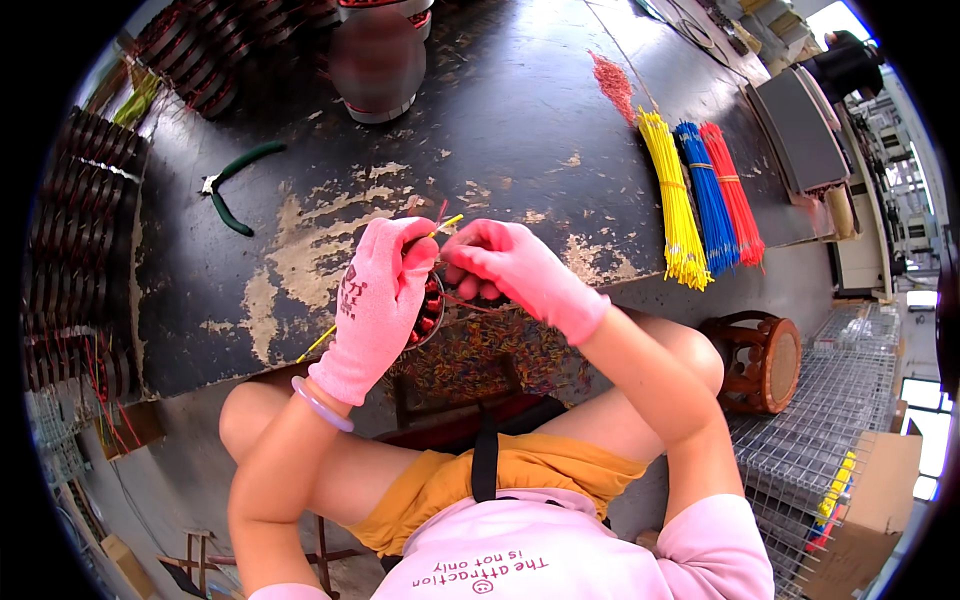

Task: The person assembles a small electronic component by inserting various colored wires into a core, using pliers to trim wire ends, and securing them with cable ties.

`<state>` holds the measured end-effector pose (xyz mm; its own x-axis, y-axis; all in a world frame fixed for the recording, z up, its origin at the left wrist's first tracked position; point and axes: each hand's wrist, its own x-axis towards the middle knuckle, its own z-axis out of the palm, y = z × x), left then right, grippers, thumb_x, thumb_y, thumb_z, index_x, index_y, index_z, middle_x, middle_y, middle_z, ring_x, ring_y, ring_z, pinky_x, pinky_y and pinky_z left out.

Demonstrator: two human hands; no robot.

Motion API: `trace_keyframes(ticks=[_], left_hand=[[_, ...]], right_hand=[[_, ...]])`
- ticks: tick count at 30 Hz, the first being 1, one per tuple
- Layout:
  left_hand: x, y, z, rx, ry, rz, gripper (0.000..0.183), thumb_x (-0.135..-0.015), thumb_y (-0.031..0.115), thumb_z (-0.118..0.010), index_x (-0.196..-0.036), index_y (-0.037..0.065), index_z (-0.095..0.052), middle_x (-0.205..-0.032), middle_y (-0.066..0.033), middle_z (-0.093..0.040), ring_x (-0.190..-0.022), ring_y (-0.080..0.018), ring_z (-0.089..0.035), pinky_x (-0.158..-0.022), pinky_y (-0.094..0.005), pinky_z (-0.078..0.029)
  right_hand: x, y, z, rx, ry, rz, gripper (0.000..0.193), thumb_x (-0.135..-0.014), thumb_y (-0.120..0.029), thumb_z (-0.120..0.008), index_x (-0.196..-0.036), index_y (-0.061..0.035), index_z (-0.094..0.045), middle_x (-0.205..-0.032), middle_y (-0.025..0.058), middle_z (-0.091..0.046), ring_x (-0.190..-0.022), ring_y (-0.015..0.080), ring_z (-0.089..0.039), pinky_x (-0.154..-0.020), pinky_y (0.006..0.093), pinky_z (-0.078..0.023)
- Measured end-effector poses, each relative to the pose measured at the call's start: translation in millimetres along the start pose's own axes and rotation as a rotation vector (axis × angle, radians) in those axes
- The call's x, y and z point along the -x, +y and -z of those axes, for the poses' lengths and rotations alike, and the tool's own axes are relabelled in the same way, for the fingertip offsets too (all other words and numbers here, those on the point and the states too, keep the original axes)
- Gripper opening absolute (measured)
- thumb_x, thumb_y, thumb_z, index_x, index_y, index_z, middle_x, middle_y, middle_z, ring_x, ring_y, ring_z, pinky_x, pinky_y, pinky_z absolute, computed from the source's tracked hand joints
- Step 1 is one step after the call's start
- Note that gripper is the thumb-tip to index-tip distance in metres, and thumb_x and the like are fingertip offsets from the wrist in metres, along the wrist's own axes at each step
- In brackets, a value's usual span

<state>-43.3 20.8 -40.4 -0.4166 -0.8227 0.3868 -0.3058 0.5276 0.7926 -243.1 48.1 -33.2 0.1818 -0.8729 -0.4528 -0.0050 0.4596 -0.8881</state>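
Note:
Both my hands wear pink work gloves and meet over the table's front edge. My left hand pinches a yellow wire between thumb and forefinger; a thin red wire end sticks up beside it. Below that hand, partly hidden by it, is a round motor stator with red windings. Another yellow length of wire shows on the other side of my left wrist. My right hand is closed, its fingertips together close to the wire; what they grip is hidden.
Green-handled cutters lie on the worn black table. Bundles of yellow, blue and red wires lie at right, near a pile of red bits. Stators are stacked at left; wire scraps lie below the edge.

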Motion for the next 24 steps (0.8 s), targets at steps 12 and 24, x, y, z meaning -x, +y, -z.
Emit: trace_keyframes(ticks=[12, 24], left_hand=[[-6, 12, 9, -0.12, -0.261, -0.063, 0.017, -0.089, 0.005, -0.07, -0.105, 0.007, -0.067, -0.103, -0.0108, -0.061, -0.088, -0.0329, -0.068, -0.073, -0.0404, -0.055], [-2, 23, -3, -0.098, -0.217, -0.03, 0.013, -0.09, 0.004, -0.071, -0.103, 0.003, -0.068, -0.1, -0.0112, -0.061, -0.085, -0.0311, -0.065, -0.074, -0.0382, -0.053]], right_hand=[[42, 10, -10, 0.597, 0.45, 0.812, 0.012, -0.089, -0.005, -0.072, -0.1, -0.0067, -0.07, -0.089, 0.0107, -0.067, -0.081, 0.0279, -0.067, -0.073, 0.0361, -0.053], [43, -17, 2, 0.314, 0.165, 0.336, 0.013, -0.095, -0.01, -0.067, -0.104, -0.0005, -0.067, -0.086, 0.0056, -0.068, -0.071, 0.0084, -0.06, -0.064, 0.0273, -0.05]])
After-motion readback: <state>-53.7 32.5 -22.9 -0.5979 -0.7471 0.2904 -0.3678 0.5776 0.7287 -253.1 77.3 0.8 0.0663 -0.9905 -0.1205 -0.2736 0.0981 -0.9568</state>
